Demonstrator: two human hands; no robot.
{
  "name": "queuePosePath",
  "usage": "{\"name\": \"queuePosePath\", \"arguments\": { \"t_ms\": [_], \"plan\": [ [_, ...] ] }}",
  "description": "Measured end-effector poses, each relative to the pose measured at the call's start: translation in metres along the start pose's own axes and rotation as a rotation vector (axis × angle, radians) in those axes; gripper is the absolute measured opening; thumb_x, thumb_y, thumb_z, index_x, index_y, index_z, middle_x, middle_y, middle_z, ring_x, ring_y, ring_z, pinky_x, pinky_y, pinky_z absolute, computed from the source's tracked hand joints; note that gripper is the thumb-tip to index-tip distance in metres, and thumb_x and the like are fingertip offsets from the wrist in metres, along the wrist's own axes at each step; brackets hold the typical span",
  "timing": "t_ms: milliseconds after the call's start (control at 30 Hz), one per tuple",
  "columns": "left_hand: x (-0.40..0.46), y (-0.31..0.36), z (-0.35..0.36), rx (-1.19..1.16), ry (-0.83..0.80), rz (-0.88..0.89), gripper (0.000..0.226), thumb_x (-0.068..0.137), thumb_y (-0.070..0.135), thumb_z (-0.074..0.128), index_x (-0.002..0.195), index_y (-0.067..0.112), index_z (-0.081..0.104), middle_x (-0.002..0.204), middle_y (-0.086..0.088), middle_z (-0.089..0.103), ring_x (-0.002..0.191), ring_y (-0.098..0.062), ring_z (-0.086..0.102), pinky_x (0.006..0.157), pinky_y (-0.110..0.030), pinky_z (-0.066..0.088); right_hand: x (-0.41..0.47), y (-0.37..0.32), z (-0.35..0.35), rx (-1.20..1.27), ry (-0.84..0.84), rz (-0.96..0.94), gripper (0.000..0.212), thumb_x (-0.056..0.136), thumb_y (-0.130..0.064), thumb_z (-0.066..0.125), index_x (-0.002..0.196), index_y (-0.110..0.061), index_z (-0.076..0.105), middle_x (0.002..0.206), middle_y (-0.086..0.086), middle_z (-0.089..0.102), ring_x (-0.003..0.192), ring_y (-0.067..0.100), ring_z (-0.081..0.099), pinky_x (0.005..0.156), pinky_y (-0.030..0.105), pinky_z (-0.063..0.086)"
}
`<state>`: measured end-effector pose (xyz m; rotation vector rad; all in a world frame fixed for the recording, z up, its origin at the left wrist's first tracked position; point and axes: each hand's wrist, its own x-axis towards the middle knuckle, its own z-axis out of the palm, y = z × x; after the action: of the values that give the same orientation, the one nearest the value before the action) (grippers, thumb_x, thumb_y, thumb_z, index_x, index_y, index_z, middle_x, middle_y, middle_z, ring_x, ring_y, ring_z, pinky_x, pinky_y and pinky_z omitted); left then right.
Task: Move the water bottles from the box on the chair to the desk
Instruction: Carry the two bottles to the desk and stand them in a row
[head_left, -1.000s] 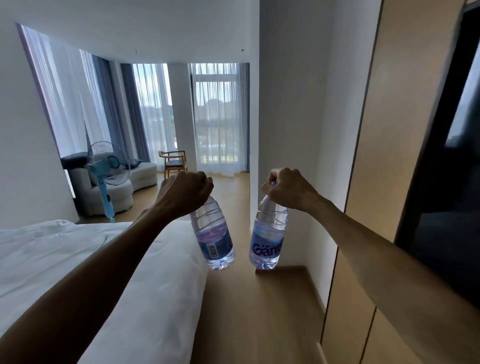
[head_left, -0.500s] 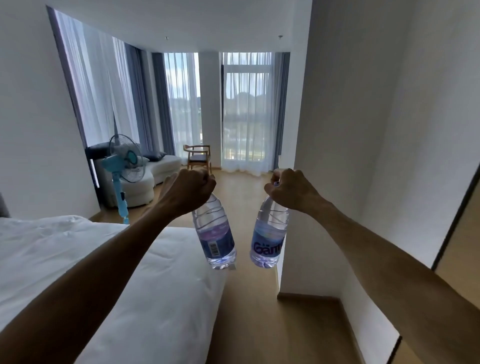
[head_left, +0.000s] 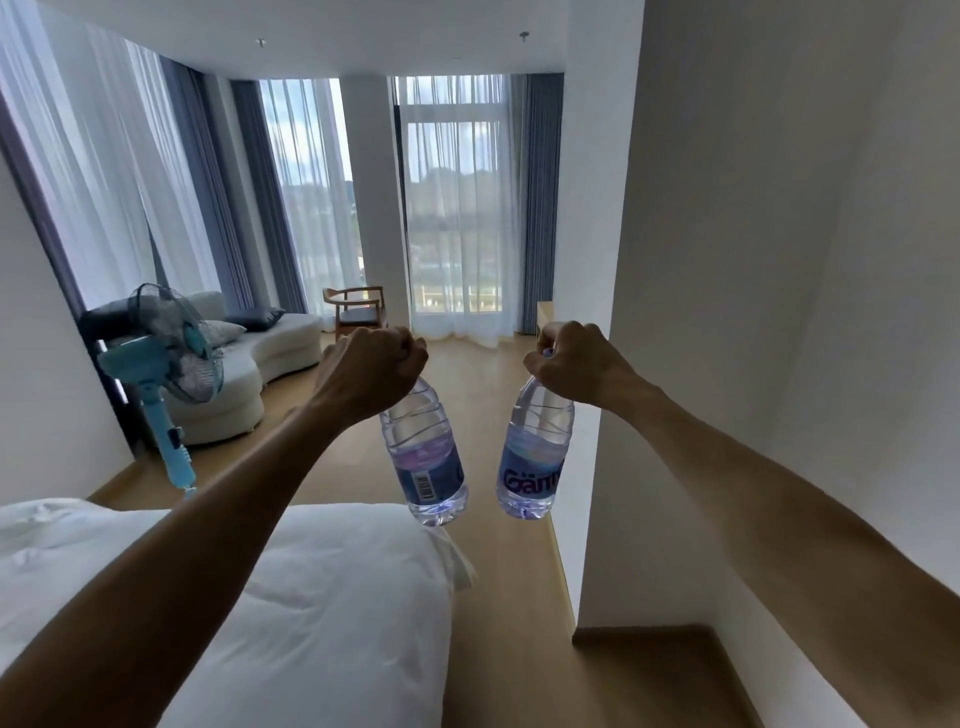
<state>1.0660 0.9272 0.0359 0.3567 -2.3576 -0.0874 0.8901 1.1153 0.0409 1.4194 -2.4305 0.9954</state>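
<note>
On the far left I see a blue standing fan and a white sofa, with the bed below my left arm. My left hand is fisted tight round the neck of the left bottle, which hangs tilted over the corner of the bed, barcode toward me. Just beside it, apart and not touching, the right bottle dangles from my right hand, whose fingers curl over the cap and neck the same way. Both look full, so I judge them moderately heavy and prone to swing. The clear plastic walls are thin and ribbed and would dent under a squeeze on the belly, and the labels look slick. The neck below the cap is the stiff, sure place to hold, as now. I would set each down base-first on the counter. A pale wooden edge past the wall corner may be it; I cannot tell.
</note>
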Motion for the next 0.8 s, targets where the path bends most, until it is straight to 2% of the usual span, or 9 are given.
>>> {"name": "queuePosePath", "arguments": {
  "t_ms": [200,367,633,733,800],
  "plan": [
    [0.077,-0.050,0.077,0.024,-0.019,-0.018,0.039,0.099,0.028,0.048,0.061,0.029,0.039,0.048,0.009,0.042,0.038,-0.006,0.039,0.046,-0.020,0.032,0.099,0.059,0.041,0.019,0.003,-0.035,0.021,0.082,-0.020,0.060,0.063,-0.022,0.049,0.063,-0.002,0.057,0.059,0.012,0.054,0.050,0.021,0.035],
    [0.157,-0.086,0.138,0.038,-0.016,-0.050,0.036,0.099,0.027,0.048,0.063,0.025,0.044,0.050,0.007,0.045,0.041,-0.008,0.042,0.049,-0.023,0.035,0.206,0.108,0.063,0.044,0.007,-0.103,0.022,0.084,-0.022,0.061,0.066,-0.024,0.049,0.064,-0.002,0.056,0.061,0.016,0.057,0.057,0.023,0.043],
    [0.273,-0.149,0.201,0.084,-0.007,-0.153,0.034,0.099,0.031,0.046,0.073,0.012,0.058,0.059,-0.003,0.056,0.052,-0.021,0.056,0.056,-0.034,0.051,0.362,0.165,0.093,0.064,0.012,-0.160,0.013,0.085,-0.020,0.061,0.075,-0.015,0.055,0.060,-0.002,0.055,0.054,0.011,0.053,0.052,0.019,0.036],
    [0.307,-0.179,0.228,0.098,0.009,-0.177,0.036,0.099,0.031,0.045,0.065,0.021,0.051,0.058,-0.002,0.054,0.052,-0.021,0.055,0.056,-0.032,0.048,0.412,0.185,0.119,0.076,-0.006,-0.170,0.012,0.086,-0.020,0.062,0.076,-0.016,0.055,0.064,0.002,0.059,0.058,0.016,0.058,0.052,0.022,0.044],
    [0.328,-0.203,0.249,0.097,0.019,-0.190,0.039,0.099,0.031,0.045,0.060,0.029,0.043,0.055,0.003,0.052,0.052,-0.019,0.054,0.054,-0.029,0.044,0.446,0.198,0.138,0.076,-0.011,-0.172,0.011,0.086,-0.020,0.062,0.077,-0.015,0.057,0.067,0.006,0.062,0.061,0.021,0.061,0.057,0.027,0.050]
  ]
}}
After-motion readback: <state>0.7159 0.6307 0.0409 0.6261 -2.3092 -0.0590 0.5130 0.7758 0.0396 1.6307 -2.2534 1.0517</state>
